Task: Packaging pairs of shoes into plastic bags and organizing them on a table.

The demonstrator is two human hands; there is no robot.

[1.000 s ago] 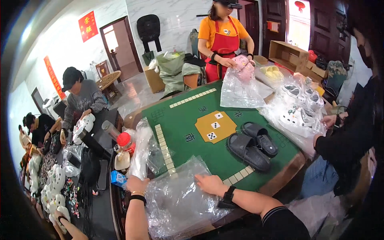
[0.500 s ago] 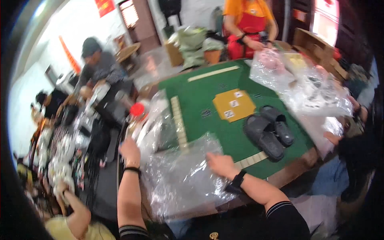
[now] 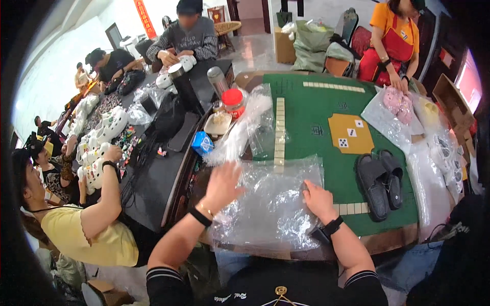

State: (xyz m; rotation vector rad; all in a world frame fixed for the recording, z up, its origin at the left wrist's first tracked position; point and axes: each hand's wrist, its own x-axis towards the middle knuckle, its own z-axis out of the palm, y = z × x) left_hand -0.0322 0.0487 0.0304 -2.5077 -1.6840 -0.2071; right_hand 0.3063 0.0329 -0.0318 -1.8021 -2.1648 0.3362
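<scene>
A clear plastic bag lies flat at the near edge of the green-topped table. Over its left edge, my left hand is slightly blurred, its fingers spread and nothing in them. My right hand has its fingers closed on the bag's right edge. To the right of that hand, a pair of dark grey slippers rests side by side on the green cloth. Beyond my left hand lies a bundle of clear plastic bags.
Left of the bundle stand a red-lidded jar and a blue packet. Rows of pale tiles line the cloth around a yellow board. People handle white clogs at the dark left table; another person holds pink shoes across from me.
My view has swung left, so the table sits further right in it. My left hand has opened and come over the bag's left edge. My right hand stays at the right edge.
</scene>
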